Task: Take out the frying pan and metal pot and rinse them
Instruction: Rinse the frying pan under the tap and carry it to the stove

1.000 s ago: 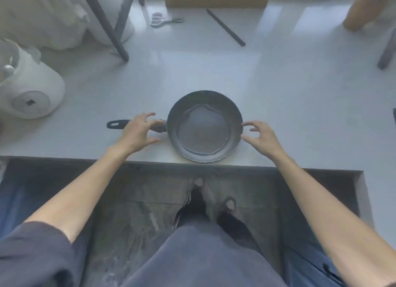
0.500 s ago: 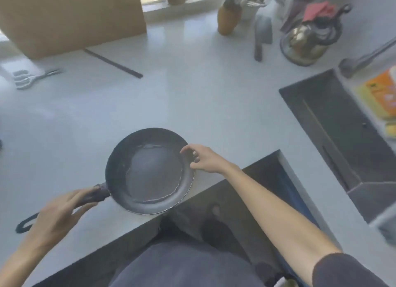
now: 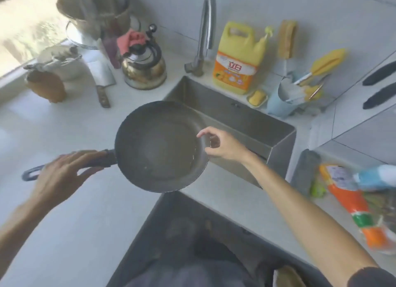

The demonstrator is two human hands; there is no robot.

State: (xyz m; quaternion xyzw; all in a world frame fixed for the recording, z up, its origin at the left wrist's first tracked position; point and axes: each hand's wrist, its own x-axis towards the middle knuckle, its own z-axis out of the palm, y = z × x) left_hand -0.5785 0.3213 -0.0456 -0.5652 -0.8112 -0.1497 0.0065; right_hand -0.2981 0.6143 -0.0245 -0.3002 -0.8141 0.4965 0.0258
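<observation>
The person's left hand [image 3: 62, 175] is wrapped around the dark handle of the frying pan [image 3: 159, 146], fingers over the top and thumb beneath, the handle's looped end sticking out past the hand on its far-left side. The pan reaches from that hand across to the right hand, its bowl held level over the edge of the pale counter [image 3: 64, 233] and partly over the near-left corner of the sink [image 3: 240, 123]. Beyond the left hand, farther back on the counter, lie a cleaver [image 3: 102, 81] and a steel kettle [image 3: 144, 69] with a pink cloth on it; a large metal pot [image 3: 94, 10] sits behind those, by the window. The right hand [image 3: 222, 146] pinches the pan's right rim, thumb and curled fingers closing on the edge. Beyond this hand the faucet [image 3: 205, 29] curves over the sink, with a yellow detergent jug [image 3: 237, 59] just beside it. To the right hand's right stands a blue utensil holder [image 3: 282, 100].
</observation>
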